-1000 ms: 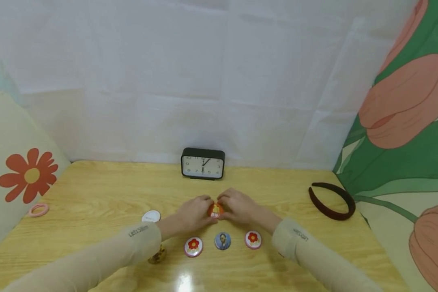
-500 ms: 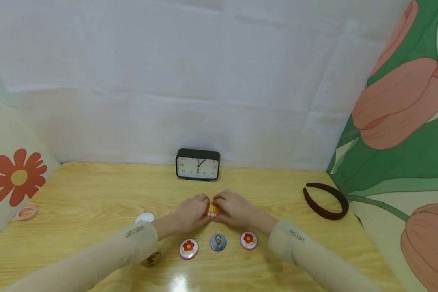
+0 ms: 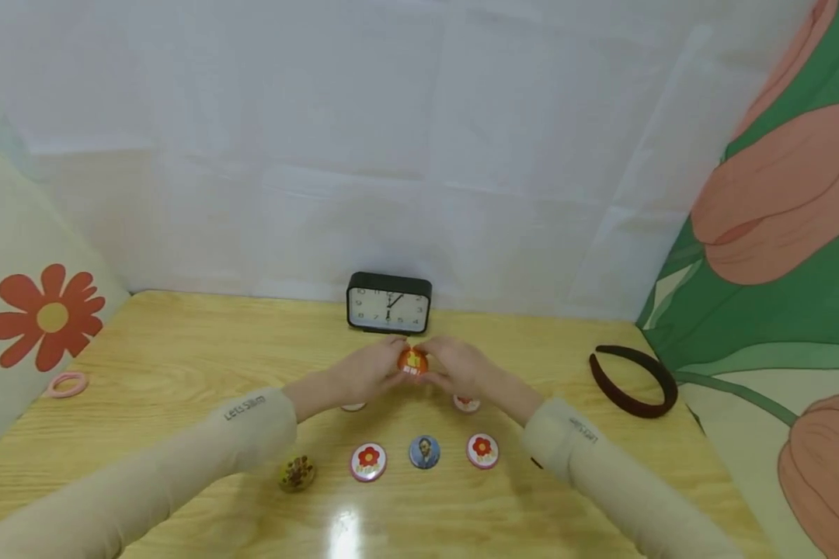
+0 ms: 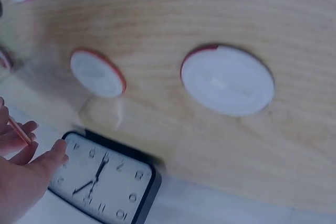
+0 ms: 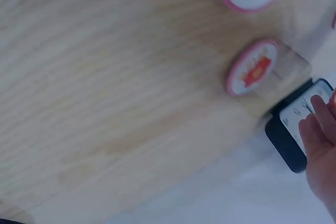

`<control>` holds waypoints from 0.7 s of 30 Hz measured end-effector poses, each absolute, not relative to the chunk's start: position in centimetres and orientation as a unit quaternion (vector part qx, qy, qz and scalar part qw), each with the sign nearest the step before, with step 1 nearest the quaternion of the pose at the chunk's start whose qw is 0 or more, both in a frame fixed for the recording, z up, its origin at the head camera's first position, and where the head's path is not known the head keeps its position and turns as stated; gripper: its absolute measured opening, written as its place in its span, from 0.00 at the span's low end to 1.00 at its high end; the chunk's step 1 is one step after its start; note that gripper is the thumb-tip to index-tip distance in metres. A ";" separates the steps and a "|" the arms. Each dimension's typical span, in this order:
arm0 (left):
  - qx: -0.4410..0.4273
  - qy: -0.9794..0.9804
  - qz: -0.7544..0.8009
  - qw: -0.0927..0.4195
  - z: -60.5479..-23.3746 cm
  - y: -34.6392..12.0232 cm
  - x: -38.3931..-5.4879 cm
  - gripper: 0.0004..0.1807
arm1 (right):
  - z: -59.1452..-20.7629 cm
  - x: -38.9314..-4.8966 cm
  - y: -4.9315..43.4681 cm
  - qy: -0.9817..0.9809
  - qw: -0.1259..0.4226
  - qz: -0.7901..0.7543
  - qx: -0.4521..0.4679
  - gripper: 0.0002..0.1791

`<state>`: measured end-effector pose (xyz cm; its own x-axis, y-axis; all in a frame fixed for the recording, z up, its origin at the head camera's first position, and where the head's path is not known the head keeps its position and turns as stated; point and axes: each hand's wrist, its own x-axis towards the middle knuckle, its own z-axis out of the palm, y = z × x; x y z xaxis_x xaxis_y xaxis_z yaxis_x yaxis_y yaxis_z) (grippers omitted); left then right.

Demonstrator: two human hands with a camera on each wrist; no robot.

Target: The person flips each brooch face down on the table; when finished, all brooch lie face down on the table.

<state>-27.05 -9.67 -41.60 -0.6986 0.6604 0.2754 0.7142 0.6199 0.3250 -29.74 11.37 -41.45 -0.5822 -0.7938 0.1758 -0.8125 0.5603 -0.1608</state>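
Note:
An orange-red button badge (image 3: pixel 413 361) with a yellow figure is held between both hands in front of the clock. My left hand (image 3: pixel 369 369) pinches its left edge, and my right hand (image 3: pixel 457 365) pinches the right edge. In the left wrist view the badge (image 4: pixel 20 130) shows edge-on, between the fingertips. A badge with its white side up (image 3: pixel 354 406) lies below the left hand. Under the right hand is a red-flower badge (image 3: pixel 466 404). Nearer the person sit two more flower badges, left (image 3: pixel 368 462) and right (image 3: pixel 482 450), with a blue portrait badge (image 3: pixel 424 451) between them.
A black-framed clock (image 3: pixel 388 304) stands at the back. A dark headband (image 3: pixel 632 380) lies at right, a pink ring (image 3: pixel 67 385) at far left. Near the left sleeve is a yellowish round thing with dark spots (image 3: pixel 297 473). Another white-side-up badge (image 4: pixel 227 81) shows in the left wrist view.
Both hands have moved away from the person toward the clock, with the orange-red badge between them. The white-side-up badge and flower badge below the hands now show.

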 end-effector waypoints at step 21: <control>-0.350 -0.901 -0.234 0.108 -35.5 -9.6 -27.7 0.24 | -35.6 -30.6 11.2 -0.852 0.141 0.190 0.467 0.25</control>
